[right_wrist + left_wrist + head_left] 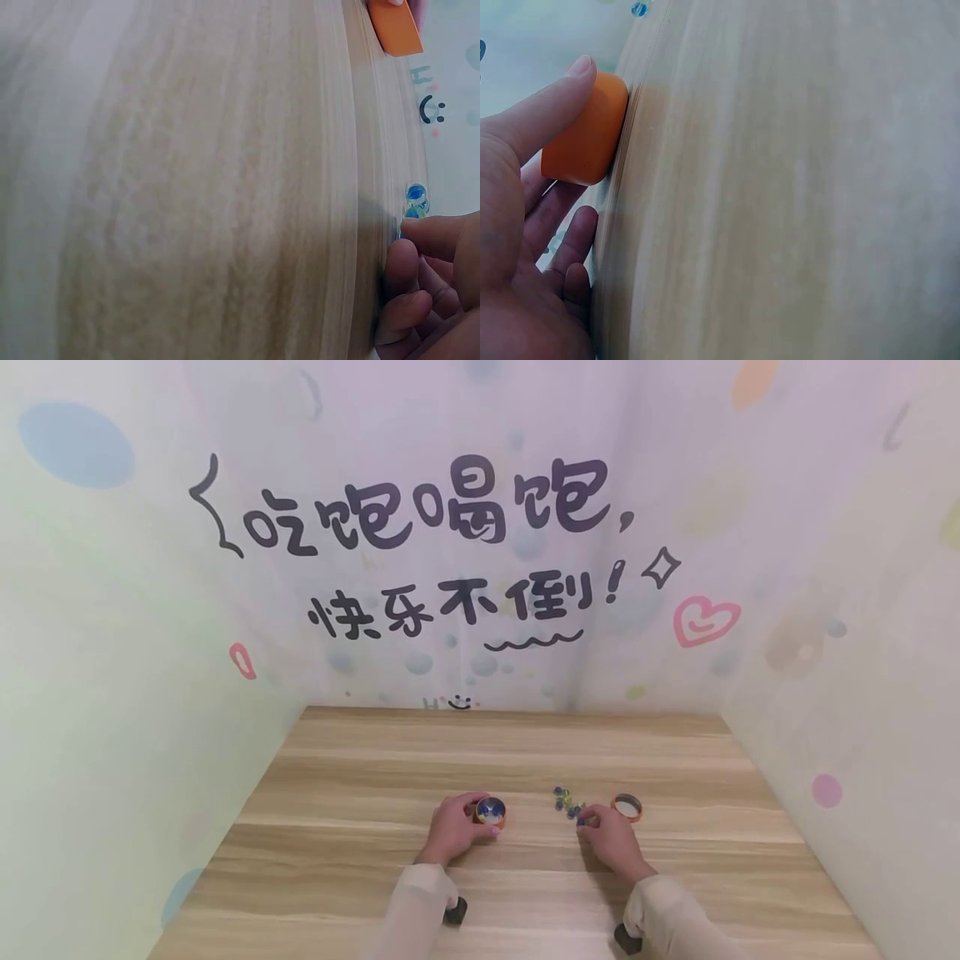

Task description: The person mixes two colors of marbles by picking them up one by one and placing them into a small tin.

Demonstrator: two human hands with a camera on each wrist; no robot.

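On the left my left hand grips a small round orange cup, thumb on the near side and fingers round the far side. The cup stands upright on the wooden table, and blue glass marbles show inside it. To the right, my right hand pinches a blue marble between thumb and index finger, low at the tabletop. Several loose blue and yellow-green marbles lie just beyond those fingertips; a few of these marbles also show in the right wrist view.
A second round orange piece with a pale inside, like a ring or lid, lies right of the loose marbles. The wooden table meets a printed back wall, with pale walls on both sides.
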